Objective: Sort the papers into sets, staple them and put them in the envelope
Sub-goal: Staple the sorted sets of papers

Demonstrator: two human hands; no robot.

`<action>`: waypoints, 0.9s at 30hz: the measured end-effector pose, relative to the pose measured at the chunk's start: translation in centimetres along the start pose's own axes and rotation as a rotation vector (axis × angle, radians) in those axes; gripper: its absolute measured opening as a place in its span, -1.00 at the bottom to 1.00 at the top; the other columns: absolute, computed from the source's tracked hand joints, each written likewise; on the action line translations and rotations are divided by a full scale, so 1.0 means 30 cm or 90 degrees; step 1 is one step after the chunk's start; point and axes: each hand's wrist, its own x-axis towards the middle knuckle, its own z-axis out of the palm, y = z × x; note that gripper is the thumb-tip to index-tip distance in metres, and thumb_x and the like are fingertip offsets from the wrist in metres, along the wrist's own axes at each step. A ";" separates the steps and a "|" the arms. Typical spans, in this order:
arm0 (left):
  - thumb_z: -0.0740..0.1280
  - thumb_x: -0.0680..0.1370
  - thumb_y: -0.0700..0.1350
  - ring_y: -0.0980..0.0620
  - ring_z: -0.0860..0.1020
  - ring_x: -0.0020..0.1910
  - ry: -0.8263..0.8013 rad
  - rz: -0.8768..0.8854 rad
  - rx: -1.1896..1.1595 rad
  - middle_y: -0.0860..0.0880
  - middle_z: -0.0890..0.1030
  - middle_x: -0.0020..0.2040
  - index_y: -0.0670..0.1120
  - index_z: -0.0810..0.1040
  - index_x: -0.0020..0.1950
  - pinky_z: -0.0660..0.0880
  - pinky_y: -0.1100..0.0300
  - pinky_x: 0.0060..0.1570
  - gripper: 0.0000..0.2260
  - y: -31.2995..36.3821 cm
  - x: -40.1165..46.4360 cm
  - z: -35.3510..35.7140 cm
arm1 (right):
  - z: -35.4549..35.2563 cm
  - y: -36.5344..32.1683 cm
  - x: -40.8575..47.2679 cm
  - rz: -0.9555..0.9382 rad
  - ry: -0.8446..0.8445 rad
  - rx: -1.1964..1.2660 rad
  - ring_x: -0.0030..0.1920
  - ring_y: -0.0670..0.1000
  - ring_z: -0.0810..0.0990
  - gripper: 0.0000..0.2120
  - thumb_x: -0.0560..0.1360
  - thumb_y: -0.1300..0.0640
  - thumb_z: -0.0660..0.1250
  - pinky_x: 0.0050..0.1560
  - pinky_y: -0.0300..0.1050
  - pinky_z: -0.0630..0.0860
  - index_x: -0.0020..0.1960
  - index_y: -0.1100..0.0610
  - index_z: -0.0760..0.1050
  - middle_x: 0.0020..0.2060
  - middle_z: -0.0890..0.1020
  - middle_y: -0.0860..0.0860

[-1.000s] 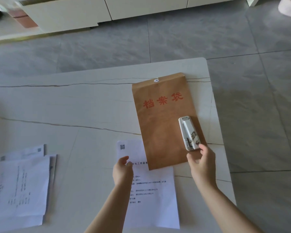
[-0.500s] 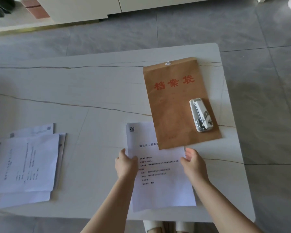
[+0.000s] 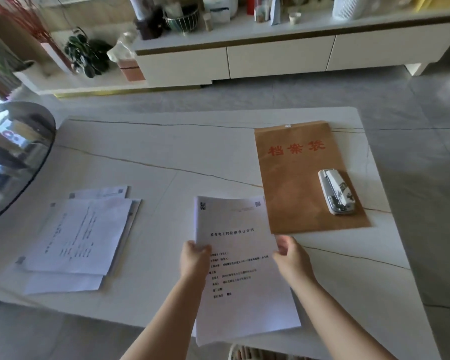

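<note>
A set of white printed papers [image 3: 239,268] is lifted off the table, its far end raised over the near corner of the envelope. My left hand [image 3: 195,258] grips its left edge and my right hand [image 3: 291,254] grips its right edge. The brown envelope [image 3: 296,183] with red characters lies flat at the right of the table. A white and silver stapler [image 3: 337,191] rests on the envelope's near right part. A loose pile of other papers [image 3: 81,237] lies on the left of the table.
The white marble table [image 3: 166,157] ends close to the envelope's right side and at the near edge below my arms. A dark round glass top [image 3: 16,162] overlaps the far left. A low white cabinet [image 3: 270,58] stands across the grey tiled floor.
My right hand left the stapler and took the papers' right edge. Both hands then pulled the set from under the envelope and lifted it. The camera tilted up.
</note>
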 end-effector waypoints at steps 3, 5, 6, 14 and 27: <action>0.28 0.51 -0.25 -0.12 0.57 -0.19 -0.003 0.070 -0.052 -0.13 0.58 -0.14 -0.16 0.45 0.03 0.56 0.02 -0.17 -0.88 -0.019 -0.049 -0.054 | 0.024 0.008 -0.036 -0.054 -0.021 0.008 0.07 0.04 0.56 -0.61 0.48 0.26 0.33 -0.04 -0.21 0.38 0.29 0.12 0.44 0.15 0.61 0.04; 0.27 0.50 -0.24 -0.14 0.62 -0.19 -0.004 0.112 -0.062 -0.15 0.62 -0.15 -0.13 0.49 -0.03 0.61 -0.04 -0.15 -0.92 -0.031 -0.095 -0.106 | 0.031 0.017 -0.076 -0.087 -0.035 0.026 0.12 0.06 0.54 -0.55 0.47 0.25 0.37 0.08 -0.15 0.42 0.34 0.13 0.40 0.20 0.57 0.08; 0.27 0.49 -0.24 -0.15 0.63 -0.19 -0.007 0.138 -0.075 -0.15 0.63 -0.15 -0.11 0.49 -0.06 0.62 -0.06 -0.15 -0.93 -0.033 -0.129 -0.136 | 0.027 0.016 -0.101 -0.102 -0.044 0.035 0.14 0.06 0.52 -0.52 0.47 0.25 0.38 0.12 -0.13 0.41 0.36 0.14 0.37 0.22 0.54 0.11; 0.32 0.53 -0.25 -0.11 0.62 -0.21 -0.074 0.319 -0.228 -0.13 0.64 -0.13 -0.08 0.50 -0.04 0.61 0.02 -0.19 -0.92 -0.014 -0.457 -0.419 | -0.133 -0.126 -0.441 -0.209 0.002 0.152 0.30 0.12 0.42 -0.34 0.49 0.13 0.41 0.18 -0.08 0.33 0.49 0.16 0.20 0.37 0.40 0.12; 0.34 0.53 -0.27 -0.21 0.66 -0.08 -0.249 0.394 -0.331 -0.21 0.67 -0.02 -0.19 0.51 0.14 0.63 -0.04 -0.14 -0.81 0.076 -0.461 -0.485 | -0.247 -0.348 -0.477 -0.343 -0.068 0.379 0.21 0.13 0.55 -0.24 0.37 0.27 0.48 0.10 0.10 0.54 0.45 0.14 0.18 0.27 0.52 0.13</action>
